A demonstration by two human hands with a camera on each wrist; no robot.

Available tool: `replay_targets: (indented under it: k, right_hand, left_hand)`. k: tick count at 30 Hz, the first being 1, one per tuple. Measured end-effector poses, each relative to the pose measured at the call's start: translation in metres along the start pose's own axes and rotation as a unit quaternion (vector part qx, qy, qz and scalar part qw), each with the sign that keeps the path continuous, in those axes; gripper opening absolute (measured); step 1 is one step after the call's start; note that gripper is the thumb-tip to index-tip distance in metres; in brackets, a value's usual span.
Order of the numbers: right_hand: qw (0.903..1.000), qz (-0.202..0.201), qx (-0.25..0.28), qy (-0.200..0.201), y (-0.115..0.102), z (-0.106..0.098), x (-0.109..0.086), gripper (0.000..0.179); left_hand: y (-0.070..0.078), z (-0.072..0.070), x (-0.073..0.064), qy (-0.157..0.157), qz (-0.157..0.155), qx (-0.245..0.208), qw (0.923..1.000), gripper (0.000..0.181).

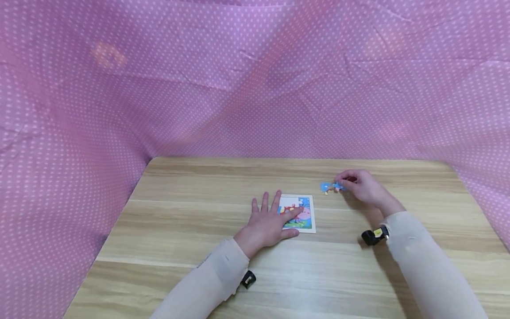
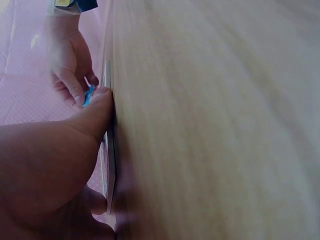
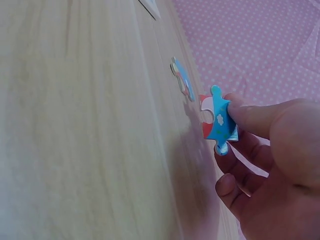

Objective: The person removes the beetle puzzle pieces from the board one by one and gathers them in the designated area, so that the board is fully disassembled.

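My left hand [image 1: 266,223] lies spread over the left side of a jigsaw puzzle board [image 1: 313,217], its index finger and thumb reaching across the picture. The board has a white border and a partly filled picture with a pink cartoon face; a white unfilled area shows at its upper left. Above the table, my right hand [image 1: 366,188] pinches a blue puzzle piece [image 3: 220,119] with red and white parts and a small cloud. Near it on the table lies another loose puzzle piece [image 3: 183,77], blue along one edge. In the left wrist view the thumb [image 2: 92,112] touches the board's edge.
The wooden table [image 1: 179,221] carries the board and the loose piece. Pink dotted cloth [image 1: 255,88] hangs behind the table and along its sides. A black wrist camera [image 1: 373,237] sits at the right cuff, and another black camera [image 1: 249,279] at the left cuff.
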State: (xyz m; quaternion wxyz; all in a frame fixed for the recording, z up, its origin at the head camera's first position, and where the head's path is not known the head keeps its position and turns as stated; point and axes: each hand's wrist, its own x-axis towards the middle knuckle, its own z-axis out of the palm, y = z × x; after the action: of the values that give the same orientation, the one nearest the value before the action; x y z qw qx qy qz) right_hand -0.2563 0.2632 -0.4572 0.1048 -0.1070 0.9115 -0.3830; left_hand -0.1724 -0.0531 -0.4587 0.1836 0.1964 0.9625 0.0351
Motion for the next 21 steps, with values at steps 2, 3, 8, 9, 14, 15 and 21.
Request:
replay_targets:
  k: [2, 3, 8, 9, 14, 15, 21]
  right_hand:
    - [1.0000, 0.003, -0.005, -0.004, 0.0004, -0.0010, 0.0014, 0.025]
    - [1.0000, 0.001, -0.006, -0.006, 0.0008, -0.0015, 0.0018, 0.026]
    - [0.9997, -0.001, -0.016, -0.016, 0.0034, -0.0042, 0.0025, 0.026]
    - [0.9997, 0.000, -0.018, -0.018, 0.0037, -0.0043, 0.0027, 0.027]
    - [0.9995, 0.000, -0.027, -0.018, 0.0045, -0.0025, 0.0059, 0.025]
    - [0.9994, 0.001, -0.030, -0.017, 0.0048, -0.0018, 0.0065, 0.025]
    - [0.9994, 0.004, -0.031, -0.013, 0.0054, 0.0018, 0.0095, 0.023]
  left_hand:
    - [-0.0002, 0.0003, 0.0000, 0.001, 0.000, -0.001, 1.0000, 0.069]
    - [-0.0002, 0.0004, -0.0001, 0.000, 0.000, -0.002, 1.0000, 0.069]
    - [0.0004, 0.0003, -0.0007, 0.001, 0.004, -0.009, 0.9999, 0.068]
    - [0.0006, 0.0002, -0.0007, 0.001, 0.003, -0.010, 0.9999, 0.068]
    - [0.0007, 0.0003, 0.0001, 0.002, 0.002, -0.010, 0.9999, 0.069]
    - [0.0006, 0.0004, 0.0002, 0.003, 0.003, -0.010, 0.9999, 0.069]
    - [0.0008, 0.0011, 0.0004, 0.004, 0.004, -0.007, 1.0000, 0.069]
